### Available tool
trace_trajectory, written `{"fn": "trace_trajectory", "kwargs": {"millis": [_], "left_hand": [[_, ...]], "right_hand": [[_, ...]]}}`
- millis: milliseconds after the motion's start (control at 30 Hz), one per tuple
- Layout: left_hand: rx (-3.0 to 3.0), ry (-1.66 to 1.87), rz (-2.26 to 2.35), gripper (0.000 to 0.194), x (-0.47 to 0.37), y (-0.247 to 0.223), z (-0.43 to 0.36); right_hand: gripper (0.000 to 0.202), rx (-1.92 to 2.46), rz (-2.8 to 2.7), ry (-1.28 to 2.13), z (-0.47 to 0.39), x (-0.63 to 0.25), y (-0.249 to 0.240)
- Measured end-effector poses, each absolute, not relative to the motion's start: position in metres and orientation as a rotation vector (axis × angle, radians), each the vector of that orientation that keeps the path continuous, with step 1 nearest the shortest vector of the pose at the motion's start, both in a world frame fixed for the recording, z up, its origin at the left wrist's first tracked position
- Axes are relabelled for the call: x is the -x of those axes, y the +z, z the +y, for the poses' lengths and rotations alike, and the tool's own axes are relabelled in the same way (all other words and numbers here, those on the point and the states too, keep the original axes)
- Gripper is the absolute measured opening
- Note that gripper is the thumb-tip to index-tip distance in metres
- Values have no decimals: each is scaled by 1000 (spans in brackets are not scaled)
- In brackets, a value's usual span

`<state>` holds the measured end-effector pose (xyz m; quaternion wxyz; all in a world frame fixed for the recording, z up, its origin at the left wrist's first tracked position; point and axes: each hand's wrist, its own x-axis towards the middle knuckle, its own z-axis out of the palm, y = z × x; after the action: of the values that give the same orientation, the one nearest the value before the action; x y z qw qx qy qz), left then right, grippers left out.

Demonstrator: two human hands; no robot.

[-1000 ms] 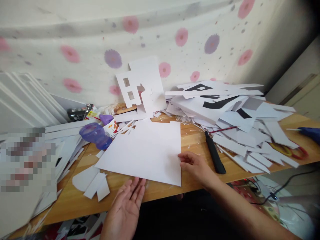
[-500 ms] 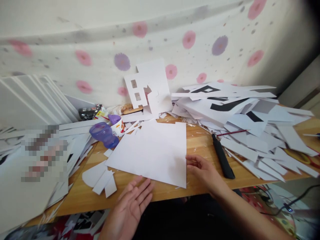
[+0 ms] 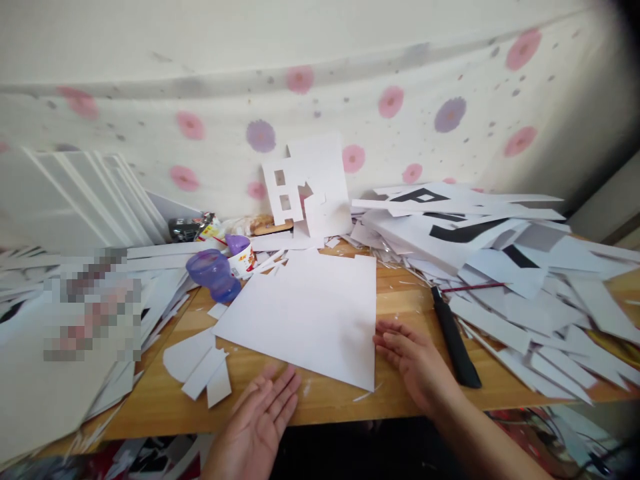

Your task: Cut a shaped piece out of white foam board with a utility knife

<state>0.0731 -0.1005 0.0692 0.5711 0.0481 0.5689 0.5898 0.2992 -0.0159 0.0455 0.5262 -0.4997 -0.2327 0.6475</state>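
Looking from the far side inward, we see the flowered curtain point(image 3: 225, 143) sitting lower in view than a second ago, so our camera has tipped upward. Nearer lies the wooden table point(image 3: 150, 407), with a heap of cut paper point(image 3: 480, 260) along its right side. Between our hands, the white sheet point(image 3: 310, 313) lies flat in the middle of the table, one corner towards the near edge, and it seems to have kept its place on the wood. At the far side, a cut-out card point(image 3: 323, 163) leans upright against the curtain.

What has changed is our grip on things: our left hand point(image 3: 257, 417) has drawn slightly back from the sheet's near edge, and our right hand point(image 3: 413, 357) has loosened at the right edge. We judge that the sheet now lies loose, with neither hand bearing on it.

To the right of that hand is a black tool point(image 3: 455, 343); a purple cup point(image 3: 210, 270) stands far left of the sheet.

Our left fingers are extended, close together, palm turned up, holding nothing and just short of the paper. Our right fingers are slack and slightly bent, gripping nothing; whether their tips touch the sheet's edge, we cannot tell.
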Motion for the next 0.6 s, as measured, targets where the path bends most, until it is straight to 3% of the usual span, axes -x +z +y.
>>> {"fn": "trace_trajectory", "kwargs": {"millis": [367,600], "left_hand": [[7,1475,1128,28,-71,53,-94],[74,1372,1007,15,-75,52,-79]], "right_hand": [[43,1192,-478,1555,-7,-302,40],[43,951,-307,1678,-6,-291,51]]}}
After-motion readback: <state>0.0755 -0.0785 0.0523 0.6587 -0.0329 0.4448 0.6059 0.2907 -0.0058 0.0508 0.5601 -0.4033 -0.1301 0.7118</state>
